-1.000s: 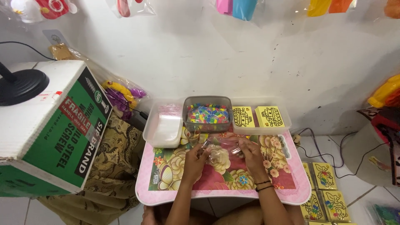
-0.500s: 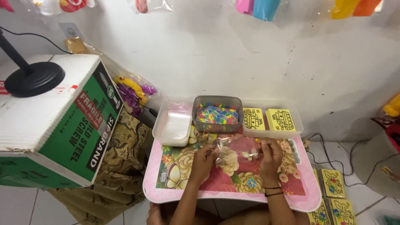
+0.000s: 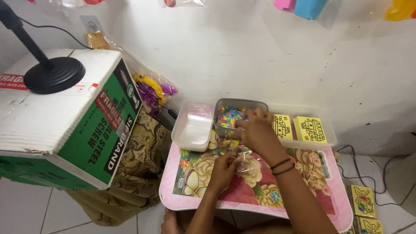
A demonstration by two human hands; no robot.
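The right hand reaches over the grey tub of small coloured pieces. Its back faces the camera, so the fingertips are hidden; I cannot tell if they pinch a piece or only touch the tub rim. The left hand rests lower on the small pink table and its fingers are curled together around a clear plastic bag. The bag is transparent and hard to make out against the flower pattern of the table top.

The tub stands at the far edge of the table, between a white-lidded clear container on its left and a clear tray with yellow printed cards on its right. These three are close together, nearly touching.

The near right corner of the table is cut off by the picture border. Left of the table, a patterned cloth and a big cardboard box with a black stand base on top stand near, so little room is there. The wall is just behind the containers. More yellow cards lie on the floor at the right, partly cut off.
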